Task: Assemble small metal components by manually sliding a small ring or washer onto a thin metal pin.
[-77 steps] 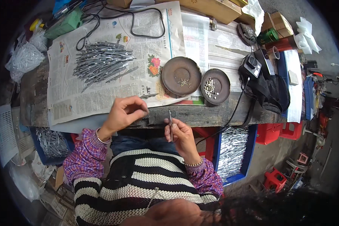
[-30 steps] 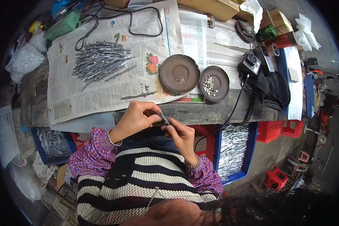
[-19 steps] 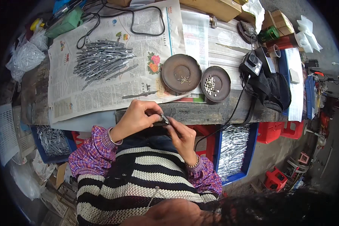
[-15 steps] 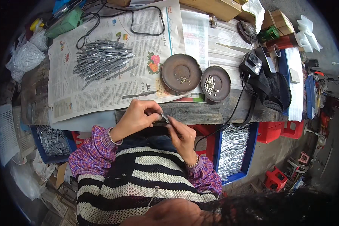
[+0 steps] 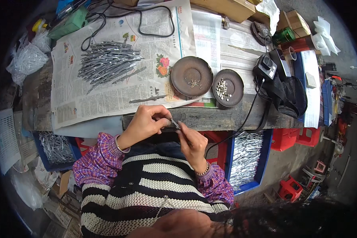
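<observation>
Just off the table's near edge, my left hand [image 5: 146, 123] and my right hand [image 5: 192, 144] meet, both closed in a pinch on one small grey metal strip [image 5: 175, 124]. Fingertips cover most of it, so its full shape is hidden. Beyond my left hand, a similar flat, pointed strip [image 5: 147, 99] lies alone on the newspaper [image 5: 87, 109]. A heap of such strips [image 5: 109, 61] is farther back on the left. Past my hands stand two round brown dishes: the larger dish [image 5: 179, 73] holds tiny brassy pins, the smaller dish [image 5: 236, 81] small pale round pieces.
Blue trays of metal strips sit below the table edge, a left tray [image 5: 55, 148] and a right tray [image 5: 246, 158]. A black device [image 5: 265, 67] with a cable stands on the right of the table, beside a black bag [image 5: 285, 97]. Red stools [image 5: 283, 139] are on the floor.
</observation>
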Action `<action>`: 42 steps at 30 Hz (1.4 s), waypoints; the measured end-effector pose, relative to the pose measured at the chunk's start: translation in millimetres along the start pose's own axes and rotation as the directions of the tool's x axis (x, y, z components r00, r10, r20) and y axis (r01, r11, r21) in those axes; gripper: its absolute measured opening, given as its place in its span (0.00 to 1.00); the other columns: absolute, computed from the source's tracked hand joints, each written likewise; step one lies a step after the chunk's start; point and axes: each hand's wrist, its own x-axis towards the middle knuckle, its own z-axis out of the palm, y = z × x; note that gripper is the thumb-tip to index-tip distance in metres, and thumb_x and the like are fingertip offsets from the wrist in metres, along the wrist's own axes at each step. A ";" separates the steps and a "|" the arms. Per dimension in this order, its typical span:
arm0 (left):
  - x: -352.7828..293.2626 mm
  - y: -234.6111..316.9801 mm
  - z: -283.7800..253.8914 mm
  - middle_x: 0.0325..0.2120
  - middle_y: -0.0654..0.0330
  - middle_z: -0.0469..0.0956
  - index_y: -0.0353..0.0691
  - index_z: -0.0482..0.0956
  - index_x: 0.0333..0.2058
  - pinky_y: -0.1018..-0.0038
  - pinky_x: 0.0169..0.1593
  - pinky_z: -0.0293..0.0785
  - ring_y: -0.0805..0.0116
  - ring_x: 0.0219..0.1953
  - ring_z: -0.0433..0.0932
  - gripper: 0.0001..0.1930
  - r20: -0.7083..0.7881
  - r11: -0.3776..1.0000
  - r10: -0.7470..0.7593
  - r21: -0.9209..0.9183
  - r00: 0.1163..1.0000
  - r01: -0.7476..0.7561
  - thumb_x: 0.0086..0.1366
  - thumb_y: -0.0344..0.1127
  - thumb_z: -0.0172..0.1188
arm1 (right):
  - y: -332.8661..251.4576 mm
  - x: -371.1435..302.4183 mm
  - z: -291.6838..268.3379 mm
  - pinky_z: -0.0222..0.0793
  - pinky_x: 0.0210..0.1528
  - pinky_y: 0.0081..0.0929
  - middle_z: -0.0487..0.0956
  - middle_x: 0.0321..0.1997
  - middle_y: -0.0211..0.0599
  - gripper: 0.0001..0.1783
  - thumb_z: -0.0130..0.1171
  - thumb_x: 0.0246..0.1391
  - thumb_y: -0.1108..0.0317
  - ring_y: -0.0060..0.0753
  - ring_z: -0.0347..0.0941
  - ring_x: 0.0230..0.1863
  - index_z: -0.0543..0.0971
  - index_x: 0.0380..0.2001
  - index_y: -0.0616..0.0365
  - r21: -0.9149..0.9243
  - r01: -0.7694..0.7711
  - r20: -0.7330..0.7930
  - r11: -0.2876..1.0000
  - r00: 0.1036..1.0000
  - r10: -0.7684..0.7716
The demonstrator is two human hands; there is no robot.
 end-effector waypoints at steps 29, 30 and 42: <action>-3.5 -15.8 5.4 0.22 0.61 0.77 0.31 0.75 0.32 0.84 0.20 0.69 0.78 0.18 0.73 0.04 0.076 0.982 -0.040 -0.183 0.996 0.054 0.57 0.24 0.59 | 1.8 -12.6 4.5 0.68 0.26 0.11 0.82 0.30 0.35 0.15 0.56 0.52 0.78 0.14 0.72 0.24 0.77 0.46 0.66 0.413 -0.310 0.143 0.856 0.951 0.276; -3.9 -16.4 5.2 0.22 0.61 0.77 0.31 0.75 0.32 0.84 0.20 0.69 0.78 0.18 0.73 0.04 0.078 0.982 -0.030 -0.185 0.997 0.044 0.57 0.24 0.59 | 0.5 -11.1 2.0 0.68 0.25 0.11 0.82 0.30 0.35 0.15 0.56 0.53 0.78 0.15 0.73 0.24 0.77 0.46 0.66 0.464 -0.374 0.213 0.803 0.927 0.309; -3.0 -10.0 -2.8 0.23 0.67 0.75 0.35 0.76 0.36 0.87 0.21 0.67 0.84 0.23 0.72 0.08 0.232 0.971 -0.015 -0.227 0.973 0.070 0.57 0.28 0.61 | 12.3 -11.9 -6.7 0.60 0.19 0.14 0.79 0.27 0.41 0.16 0.56 0.56 0.67 0.20 0.67 0.18 0.77 0.44 0.68 0.711 -0.693 0.629 0.116 0.702 0.334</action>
